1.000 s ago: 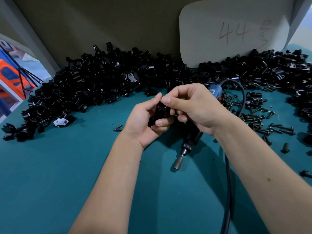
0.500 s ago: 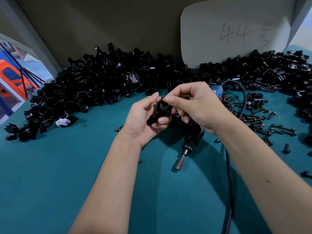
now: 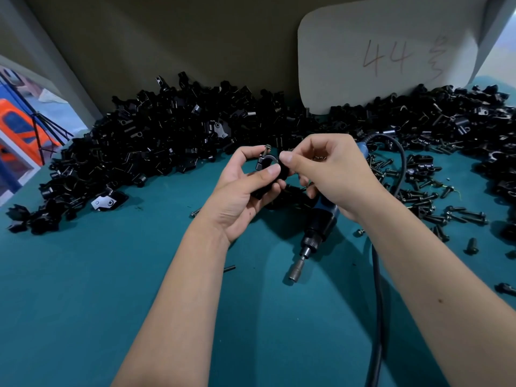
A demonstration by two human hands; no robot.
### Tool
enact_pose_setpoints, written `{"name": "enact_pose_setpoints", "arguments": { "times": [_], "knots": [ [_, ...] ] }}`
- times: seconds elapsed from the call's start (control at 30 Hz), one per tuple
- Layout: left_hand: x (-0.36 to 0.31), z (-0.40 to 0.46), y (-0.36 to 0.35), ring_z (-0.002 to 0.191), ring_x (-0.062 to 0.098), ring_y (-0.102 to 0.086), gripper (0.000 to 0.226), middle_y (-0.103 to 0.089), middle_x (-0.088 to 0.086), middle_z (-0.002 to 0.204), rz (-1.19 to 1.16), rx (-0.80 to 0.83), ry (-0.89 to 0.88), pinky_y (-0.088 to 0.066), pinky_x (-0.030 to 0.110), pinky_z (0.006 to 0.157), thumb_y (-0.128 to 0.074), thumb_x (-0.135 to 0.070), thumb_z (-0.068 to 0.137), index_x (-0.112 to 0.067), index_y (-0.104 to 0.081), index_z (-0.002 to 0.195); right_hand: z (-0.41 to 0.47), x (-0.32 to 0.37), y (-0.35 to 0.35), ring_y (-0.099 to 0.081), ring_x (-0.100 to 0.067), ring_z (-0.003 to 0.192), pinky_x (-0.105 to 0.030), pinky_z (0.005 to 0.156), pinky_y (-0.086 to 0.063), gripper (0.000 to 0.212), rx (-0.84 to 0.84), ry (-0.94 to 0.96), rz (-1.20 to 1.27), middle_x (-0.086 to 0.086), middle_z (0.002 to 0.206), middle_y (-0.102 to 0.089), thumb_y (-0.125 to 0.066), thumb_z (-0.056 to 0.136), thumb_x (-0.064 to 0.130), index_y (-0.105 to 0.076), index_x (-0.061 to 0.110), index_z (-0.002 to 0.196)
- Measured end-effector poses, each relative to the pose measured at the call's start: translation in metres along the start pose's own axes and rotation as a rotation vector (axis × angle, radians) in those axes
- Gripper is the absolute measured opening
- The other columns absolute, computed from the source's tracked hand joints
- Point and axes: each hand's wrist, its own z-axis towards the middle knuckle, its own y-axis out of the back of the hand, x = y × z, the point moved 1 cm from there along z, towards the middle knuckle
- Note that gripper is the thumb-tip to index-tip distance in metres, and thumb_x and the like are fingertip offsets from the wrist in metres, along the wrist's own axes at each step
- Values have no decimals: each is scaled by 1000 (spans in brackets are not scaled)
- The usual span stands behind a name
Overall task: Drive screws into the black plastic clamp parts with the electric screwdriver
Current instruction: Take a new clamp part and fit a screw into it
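Observation:
My left hand [image 3: 243, 191] grips a black plastic clamp part [image 3: 266, 163] above the teal table, with a screw [image 3: 266, 148] standing out of its top. My right hand [image 3: 332, 174] is beside it, thumb and forefinger touching the clamp's right side. The lower fingers of that hand curl round the blue and black electric screwdriver [image 3: 318, 222], whose bit socket [image 3: 295, 272] points down toward the near table. The driver's upper body is hidden under my right hand.
A big heap of black clamp parts [image 3: 167, 141] runs along the back wall and round to the right [image 3: 460, 118]. Loose black screws [image 3: 435, 202] lie scattered right of my hands. The driver's black cable [image 3: 377, 303] trails toward me. A pale board [image 3: 391, 51] leans at the back.
Both hands lifted the clamp slightly and turned it, so its curved top and the screw now show. My right fingers have shifted to its right side. The screwdriver stays under my right hand.

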Motion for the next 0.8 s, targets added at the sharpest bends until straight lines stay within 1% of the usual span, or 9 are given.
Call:
{"name": "enact_pose_setpoints", "arguments": {
  "times": [0.07, 0.13, 0.27, 0.37, 0.43, 0.5, 0.57, 0.67, 0.8],
  "knots": [
    [0, 0, 0, 75, 19, -69, 39, -76, 19, 102, 38, 15, -22, -58, 21, 67, -77, -4, 85, -21, -61, 116, 0, 2, 0, -55, -13, 51, -26, 43, -45, 34, -11, 1, -16, -4, 62, -66, -78, 94, 33, -70, 2, 81],
    [1, -1, 1, 74, 20, -70, 38, -74, 23, 103, 63, 15, -30, -58, 22, 68, -78, -3, 84, -22, -63, 113, -1, 2, 1, -53, -12, 44, -26, 43, -45, 33, -26, 30, -122, 2, 56, -64, -77, 94, 33, -70, 5, 78],
    [1, -1, 2, 71, 21, -69, 37, -72, 18, 99, 40, -10, 2, -59, 22, 65, -81, -3, 80, -20, -66, 109, 0, 4, 3, -52, -14, 41, -23, 46, -45, 25, -16, 59, -186, 0, 55, -63, -78, 94, 27, -72, 10, 76],
    [-2, -3, 3, 70, 21, -67, 35, -70, 18, 102, -27, -13, 42, -58, 21, 61, -82, -6, 76, -20, -69, 105, 0, 8, 8, -56, -16, 45, -23, 49, -48, 12, 82, 38, -147, -3, 59, -64, -74, 97, 18, -77, 12, 87],
    [-3, -4, 4, 70, 20, -66, 36, -72, 16, 99, -21, -1, 47, -57, 21, 61, -81, -6, 76, -20, -67, 107, 0, 10, 12, -58, -16, 44, -23, 49, -49, 12, 154, 27, -226, -3, 60, -65, -69, 101, 18, -75, 14, 91],
    [-1, -4, 3, 70, 20, -66, 36, -73, 11, 91, 15, 15, 32, -57, 21, 62, -79, -3, 80, -19, -65, 110, 1, 12, 12, -53, -6, 45, -19, 49, -44, 19, 191, 55, -424, -2, 60, -63, -63, 104, 26, -69, 18, 87],
    [1, -4, 1, 69, 18, -66, 36, -72, 5, 83, 79, 37, 6, -56, 20, 63, -76, -1, 84, -19, -64, 112, -1, 14, 9, -46, -6, 53, -19, 52, -35, 31, 198, 115, -591, 3, 62, -54, -57, 106, 30, -60, 13, 81],
    [0, -4, -1, 68, 18, -66, 36, -69, 1, 79, 131, 66, -32, -56, 20, 64, -76, 1, 84, -22, -65, 111, -3, 16, 2, -32, -11, 55, -30, 55, -26, 50, 165, 143, -626, 3, 58, -37, -51, 108, 37, -44, 10, 66],
    [-1, -4, -2, 68, 18, -65, 34, -69, 2, 80, 143, 94, -46, -56, 20, 63, -76, -3, 81, -27, -69, 105, -5, 17, 0, -27, -14, 47, -31, 51, -25, 67, 90, 117, -592, 7, 47, -27, -41, 104, 61, -28, 18, 55]
  ]
}}
